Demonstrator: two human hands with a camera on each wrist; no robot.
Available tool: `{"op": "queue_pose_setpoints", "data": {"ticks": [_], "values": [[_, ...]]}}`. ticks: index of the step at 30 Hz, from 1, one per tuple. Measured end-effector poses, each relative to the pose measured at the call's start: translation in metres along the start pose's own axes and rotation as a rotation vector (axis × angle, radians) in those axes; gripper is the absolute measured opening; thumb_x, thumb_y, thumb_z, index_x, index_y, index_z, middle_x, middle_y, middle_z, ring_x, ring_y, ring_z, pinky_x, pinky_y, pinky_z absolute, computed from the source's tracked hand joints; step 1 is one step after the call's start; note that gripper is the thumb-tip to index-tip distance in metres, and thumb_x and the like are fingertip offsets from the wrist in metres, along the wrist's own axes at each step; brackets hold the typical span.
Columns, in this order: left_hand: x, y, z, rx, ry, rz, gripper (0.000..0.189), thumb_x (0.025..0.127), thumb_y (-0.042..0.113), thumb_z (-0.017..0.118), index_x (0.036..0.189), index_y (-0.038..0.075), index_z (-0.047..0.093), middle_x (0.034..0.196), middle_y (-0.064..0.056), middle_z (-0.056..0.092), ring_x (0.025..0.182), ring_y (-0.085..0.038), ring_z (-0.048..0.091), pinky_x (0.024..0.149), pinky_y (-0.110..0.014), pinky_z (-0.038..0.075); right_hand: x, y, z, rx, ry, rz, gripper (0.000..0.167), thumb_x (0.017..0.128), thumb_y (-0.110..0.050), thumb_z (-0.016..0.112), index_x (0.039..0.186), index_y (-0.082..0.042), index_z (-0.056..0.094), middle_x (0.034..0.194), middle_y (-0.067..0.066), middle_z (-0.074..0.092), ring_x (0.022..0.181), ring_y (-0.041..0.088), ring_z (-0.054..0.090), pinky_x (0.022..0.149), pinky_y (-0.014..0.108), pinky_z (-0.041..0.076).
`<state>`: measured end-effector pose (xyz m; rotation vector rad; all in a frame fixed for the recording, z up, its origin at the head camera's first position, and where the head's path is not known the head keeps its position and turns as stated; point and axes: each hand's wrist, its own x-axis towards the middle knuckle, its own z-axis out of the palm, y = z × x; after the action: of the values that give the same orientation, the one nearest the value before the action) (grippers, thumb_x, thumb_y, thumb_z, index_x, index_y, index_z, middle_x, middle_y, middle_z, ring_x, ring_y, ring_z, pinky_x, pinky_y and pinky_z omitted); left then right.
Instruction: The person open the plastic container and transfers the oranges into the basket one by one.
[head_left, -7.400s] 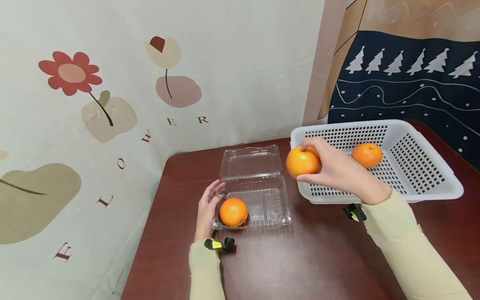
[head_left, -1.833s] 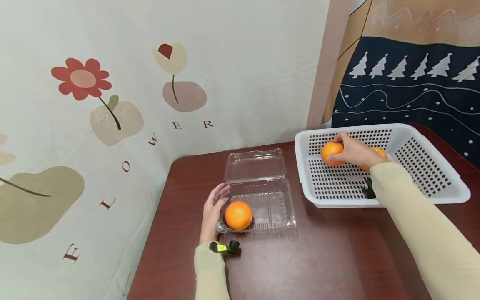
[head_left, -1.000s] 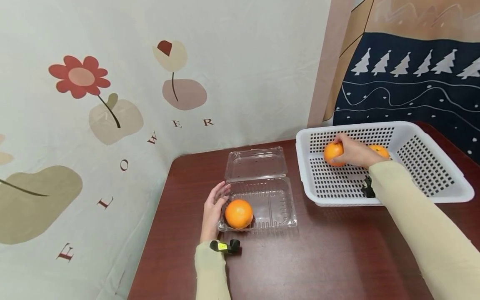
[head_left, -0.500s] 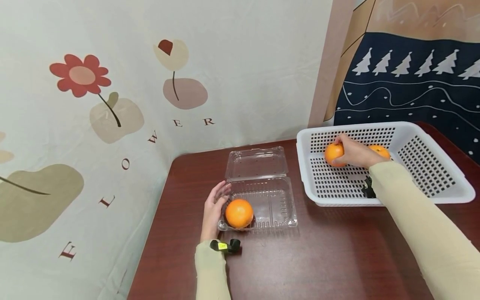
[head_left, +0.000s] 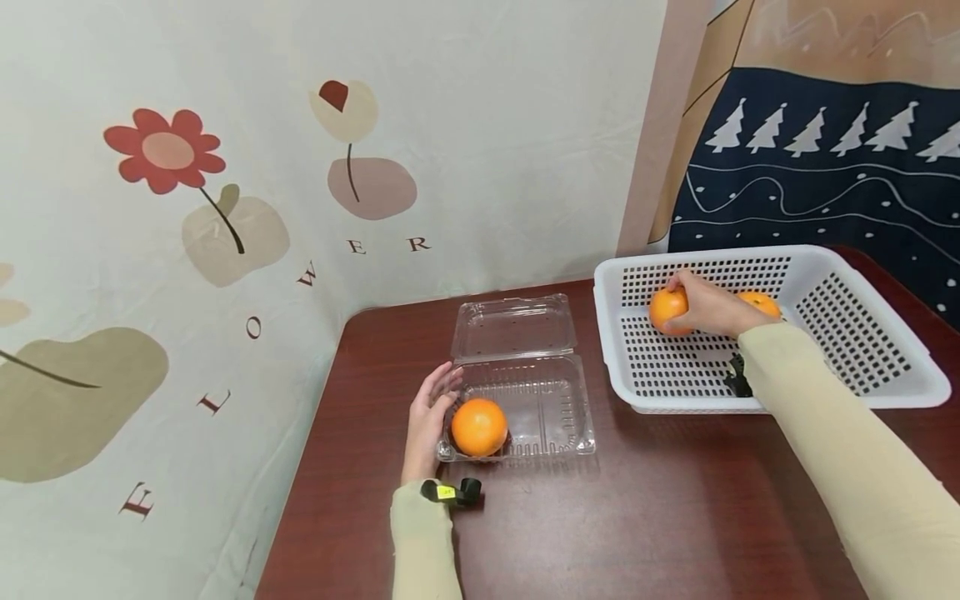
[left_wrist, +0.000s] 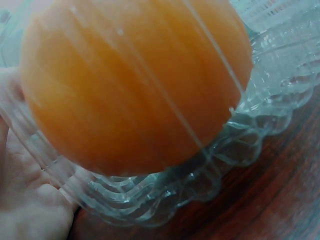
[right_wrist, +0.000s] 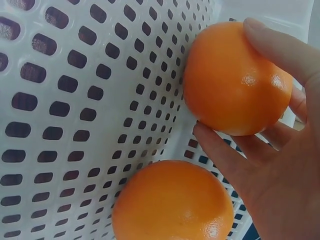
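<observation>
In the head view my right hand (head_left: 708, 307) grips an orange (head_left: 667, 312) low inside the white basket (head_left: 675, 406), near its left end. The right wrist view shows the thumb over the top of this orange and the fingers beneath. A second orange (right_wrist: 172, 205) sits beside it, partly hidden behind my hand in the head view. My left hand (head_left: 425, 425) rests along the left side of a clear plastic clamshell box (head_left: 551, 408), fingers loosely extended. Another orange (head_left: 480, 427) lies in the front left corner of that box, seen through the clear wall in the left wrist view.
The box's lid (head_left: 513, 327) lies folded back, toward the wall. Both containers stand on a dark red-brown table (head_left: 600, 533). A printed cloth (head_left: 517, 167) hangs behind and to the left; dark blue cloth (head_left: 825, 192) hangs behind the basket.
Compared with 7.4 seconds ago, my right hand has taken its orange from over the basket's left edge down into the basket. Over the last second both hands have stayed nearly still.
</observation>
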<state>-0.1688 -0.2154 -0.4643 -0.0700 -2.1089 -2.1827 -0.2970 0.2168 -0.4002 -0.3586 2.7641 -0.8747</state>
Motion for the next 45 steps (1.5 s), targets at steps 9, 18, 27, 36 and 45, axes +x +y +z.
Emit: {"op": "queue_pose_setpoints", "data": {"ticks": [9,18,27,36,45], "values": [[0.003,-0.013,-0.002,0.024,0.023,0.029,0.043,0.09,-0.002,0.041,0.129,0.014,0.045,0.125,-0.006,0.052,0.116,-0.019,0.046,0.095,-0.032,0.038,-0.001,-0.004,0.0,-0.021,-0.011,0.009,0.061,0.072,-0.024,0.073,0.116,-0.005,0.036,0.113,0.021,0.044,0.09,0.032,0.044,0.079,0.045,0.039],[0.001,-0.002,-0.001,-0.01,0.001,0.013,0.043,0.09,-0.003,0.04,0.131,0.009,0.042,0.128,-0.012,0.049,0.119,-0.025,0.043,0.095,-0.029,0.037,-0.003,-0.005,-0.002,0.028,-0.047,0.005,0.058,0.073,-0.019,0.072,0.116,-0.004,0.036,0.115,0.021,0.042,0.092,0.032,0.044,0.081,0.044,0.039],[-0.003,0.006,0.002,0.003,-0.008,-0.003,0.044,0.09,-0.003,0.04,0.133,0.005,0.038,0.129,-0.015,0.047,0.12,-0.027,0.041,0.099,-0.042,0.032,-0.004,-0.004,-0.007,-0.04,-0.035,-0.015,0.051,0.074,-0.019,0.072,0.111,-0.003,0.04,0.111,0.02,0.045,0.09,0.031,0.045,0.082,0.046,0.04],[-0.004,0.007,0.003,0.005,0.0,-0.015,0.043,0.091,-0.001,0.042,0.133,0.006,0.039,0.129,-0.013,0.048,0.12,-0.026,0.042,0.097,-0.031,0.036,-0.007,-0.005,-0.01,-0.06,-0.022,-0.022,0.041,0.076,-0.018,0.069,0.107,-0.004,0.045,0.105,0.016,0.049,0.088,0.029,0.044,0.078,0.042,0.038],[-0.004,0.007,0.004,0.003,0.011,-0.029,0.043,0.09,-0.001,0.043,0.133,0.008,0.039,0.128,-0.011,0.048,0.12,-0.024,0.043,0.095,-0.025,0.037,-0.014,-0.007,-0.012,-0.084,-0.008,-0.045,0.034,0.079,-0.017,0.066,0.105,-0.003,0.049,0.103,0.015,0.051,0.088,0.029,0.044,0.078,0.041,0.038]]}}
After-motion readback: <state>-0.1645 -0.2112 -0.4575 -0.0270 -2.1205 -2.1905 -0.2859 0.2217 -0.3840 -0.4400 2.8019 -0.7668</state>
